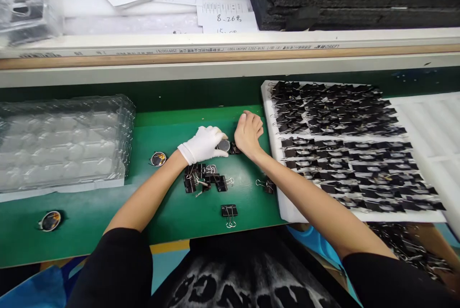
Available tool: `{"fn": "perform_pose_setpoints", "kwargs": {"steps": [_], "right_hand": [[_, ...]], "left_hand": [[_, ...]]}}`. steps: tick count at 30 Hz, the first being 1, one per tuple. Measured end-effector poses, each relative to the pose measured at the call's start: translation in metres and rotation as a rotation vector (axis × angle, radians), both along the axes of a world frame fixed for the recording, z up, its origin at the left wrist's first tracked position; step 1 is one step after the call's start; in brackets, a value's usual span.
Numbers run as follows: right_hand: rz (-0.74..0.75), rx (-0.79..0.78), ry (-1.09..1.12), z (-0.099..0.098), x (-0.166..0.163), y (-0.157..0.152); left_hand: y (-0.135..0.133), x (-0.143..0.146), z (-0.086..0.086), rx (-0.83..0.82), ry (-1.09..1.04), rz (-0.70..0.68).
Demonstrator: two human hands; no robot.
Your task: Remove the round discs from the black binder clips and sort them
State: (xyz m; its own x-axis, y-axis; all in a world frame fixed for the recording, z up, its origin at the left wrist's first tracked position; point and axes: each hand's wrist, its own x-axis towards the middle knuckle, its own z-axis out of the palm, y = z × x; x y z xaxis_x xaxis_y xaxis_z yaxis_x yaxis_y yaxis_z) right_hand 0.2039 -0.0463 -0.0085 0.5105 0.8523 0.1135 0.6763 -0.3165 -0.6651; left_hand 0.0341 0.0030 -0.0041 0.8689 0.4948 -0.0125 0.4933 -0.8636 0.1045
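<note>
While the gloved left hand [201, 145] pinches a round disc [223, 145] between its fingers, the half-curled right hand [248, 134], hold unclear, rests right of that disc.

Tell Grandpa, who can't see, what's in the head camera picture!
A white-gloved left hand holds a round disc beside a bare right hand over a green table. Black clips lie nearby, with a white tray of clips at right and clear trays at left.
</note>
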Motion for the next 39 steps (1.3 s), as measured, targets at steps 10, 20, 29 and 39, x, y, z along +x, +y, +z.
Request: {"fn": "perform_pose_setpoints", "kwargs": {"steps": [10, 20, 29, 39], "right_hand": [[-0.094, -0.025, -0.023, -0.003, 0.001, -0.001], [-0.102, -0.048, -0.037, -0.005, 0.001, -0.001], [0.124, 0.145, -0.161, 0.054, -0.001, -0.036], [0.757, -0.496, -0.268, 0.052, -0.01, -0.115]], "left_hand": [[-0.005, 0.008, 0.0, -0.077, -0.031, 0.055], [-0.007, 0.013, -0.001, -0.074, -0.024, 0.052], [-0.023, 0.007, 0.017, 0.027, -0.01, 0.32], [-0.001, -0.018, 0.05, 0.107, 0.153, -0.017]]}}
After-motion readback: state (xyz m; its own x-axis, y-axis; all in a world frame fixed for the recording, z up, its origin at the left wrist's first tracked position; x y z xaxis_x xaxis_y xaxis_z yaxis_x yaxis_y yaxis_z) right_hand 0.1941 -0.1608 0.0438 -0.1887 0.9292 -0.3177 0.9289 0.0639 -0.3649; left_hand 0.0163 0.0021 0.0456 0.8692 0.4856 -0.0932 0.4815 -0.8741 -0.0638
